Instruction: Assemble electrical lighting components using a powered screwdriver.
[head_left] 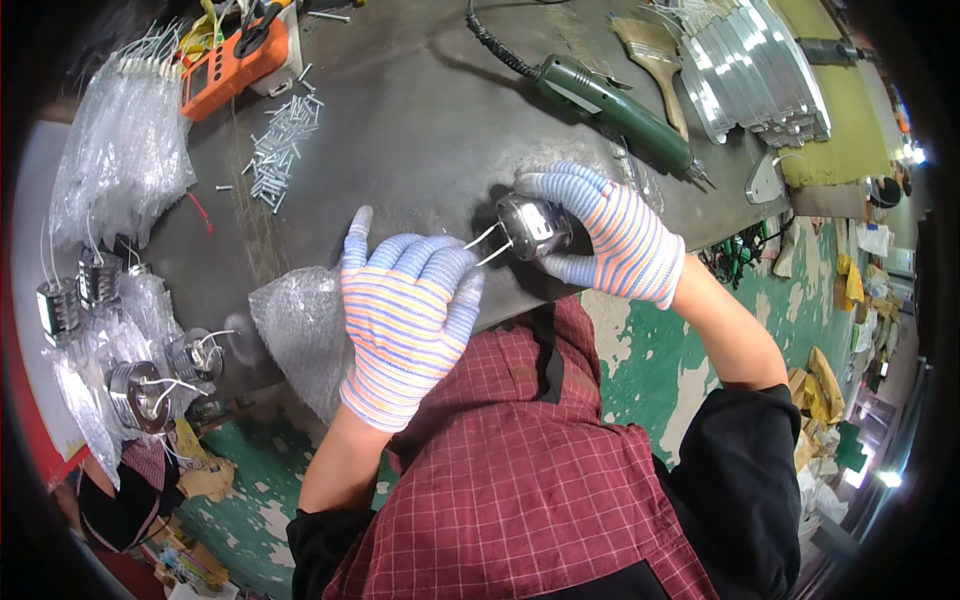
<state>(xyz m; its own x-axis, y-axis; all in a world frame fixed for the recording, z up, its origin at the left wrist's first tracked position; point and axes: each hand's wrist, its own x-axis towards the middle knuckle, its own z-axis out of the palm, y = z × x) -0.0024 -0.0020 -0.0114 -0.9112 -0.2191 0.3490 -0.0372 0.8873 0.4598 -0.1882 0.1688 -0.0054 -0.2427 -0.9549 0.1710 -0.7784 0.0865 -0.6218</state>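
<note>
Both my hands wear striped knit gloves. Between the fingers and thumb of my right hand (625, 235) sits a dark, rounded electrical part (533, 226) with a shiny casing, held near the table's front edge. Two white wire leads (487, 240) run from its left side to the fingertips of my left hand (408, 310), which pinch their ends; the index finger sticks out. Beside my left hand, partly covered by it, lies a clear bubble-wrap bag (298, 330).
Loose screws (280, 150) lie scattered on the dark table (400, 110). A green electric screwdriver (620, 115), a brush (655, 65) and stacked metal strips (755, 75) are at the back right. An orange meter (235, 70), wrapped parts (125, 150) and black wired parts (140, 395) are left.
</note>
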